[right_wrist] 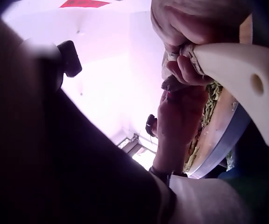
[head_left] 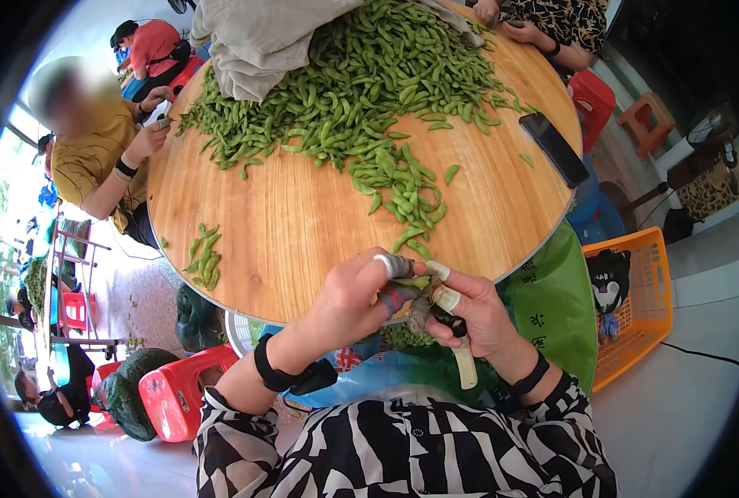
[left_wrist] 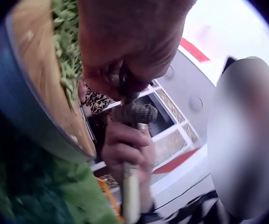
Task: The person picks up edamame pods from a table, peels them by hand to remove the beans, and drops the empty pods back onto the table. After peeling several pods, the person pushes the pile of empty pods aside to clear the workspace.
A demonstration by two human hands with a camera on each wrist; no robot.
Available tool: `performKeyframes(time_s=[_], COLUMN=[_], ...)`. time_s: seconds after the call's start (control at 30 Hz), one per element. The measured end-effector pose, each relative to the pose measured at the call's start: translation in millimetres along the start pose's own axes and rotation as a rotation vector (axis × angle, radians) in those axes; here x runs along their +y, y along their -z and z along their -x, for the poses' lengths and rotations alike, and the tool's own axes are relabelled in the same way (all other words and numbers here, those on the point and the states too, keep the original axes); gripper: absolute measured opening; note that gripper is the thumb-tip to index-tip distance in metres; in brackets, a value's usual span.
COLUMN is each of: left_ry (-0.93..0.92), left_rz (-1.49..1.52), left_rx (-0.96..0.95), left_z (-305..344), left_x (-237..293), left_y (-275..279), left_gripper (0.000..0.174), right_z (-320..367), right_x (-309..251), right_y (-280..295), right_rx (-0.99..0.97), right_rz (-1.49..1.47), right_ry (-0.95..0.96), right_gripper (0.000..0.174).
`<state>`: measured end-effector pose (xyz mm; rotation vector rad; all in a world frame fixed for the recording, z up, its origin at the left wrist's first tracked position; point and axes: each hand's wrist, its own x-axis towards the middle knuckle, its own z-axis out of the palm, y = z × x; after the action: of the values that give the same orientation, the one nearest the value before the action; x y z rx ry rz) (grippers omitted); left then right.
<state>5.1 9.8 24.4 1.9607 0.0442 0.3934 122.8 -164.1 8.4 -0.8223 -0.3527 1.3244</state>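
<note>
Just past the table's near edge, both hands meet in the head view. My left hand (head_left: 344, 290), with grey wrapping on its fingertips, pinches a green soybean pod (head_left: 417, 282). Wrapped fingers of my right hand (head_left: 481, 319) curl round a cream-handled tool (head_left: 465, 365), its handle pointing down toward the body. A hole near the end of the pale handle (right_wrist: 237, 70) shows in the right wrist view. The tool's working end is hidden among the fingers. Beyond the hands, a heap of soybean pods (head_left: 328, 108) trails across the table toward them.
A small pod pile (head_left: 206, 257) lies on the left of the round wooden table (head_left: 278, 224). A black phone (head_left: 553, 149) rests at its right edge. Below are a green bag (head_left: 556, 307), an orange basket (head_left: 664, 311) and a red stool (head_left: 178, 398). Other people sit round the table.
</note>
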Motion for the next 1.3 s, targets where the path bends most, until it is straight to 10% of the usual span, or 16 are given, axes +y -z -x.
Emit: performKeyframes(time_s=[0.07, 0.17, 0.47, 1.0, 1.3], left_ry=[-0.342, -0.374, -0.188, -0.299, 0.342], left_rz=[-0.525, -0.643, -0.098, -0.236, 0.743], left_rx=[-0.001, -0.055, 0.034, 0.197, 0.044], left_z=[-2, 0, -6, -12, -6], left_x=[7, 5, 2, -3, 2], left_y=[4, 5, -5, -10, -5], left_gripper=[0.032, 0.035, 0.024, 0.017, 0.016], right_z=[-1, -1, 0, -5, -4], right_x=[0, 3, 1, 9, -3], right_y=[0, 4, -3, -24, -4], right_rx=[-0.015, -0.042, -0.051, 0.039, -0.047], right_rz=[-0.023, -0.131, -0.152, -0.049, 0.123], right_ry=[-0.016, -0.048, 0.027, 0.255, 0.265], right_gripper=[0.037, 0.038, 0.038, 0.039, 0.039])
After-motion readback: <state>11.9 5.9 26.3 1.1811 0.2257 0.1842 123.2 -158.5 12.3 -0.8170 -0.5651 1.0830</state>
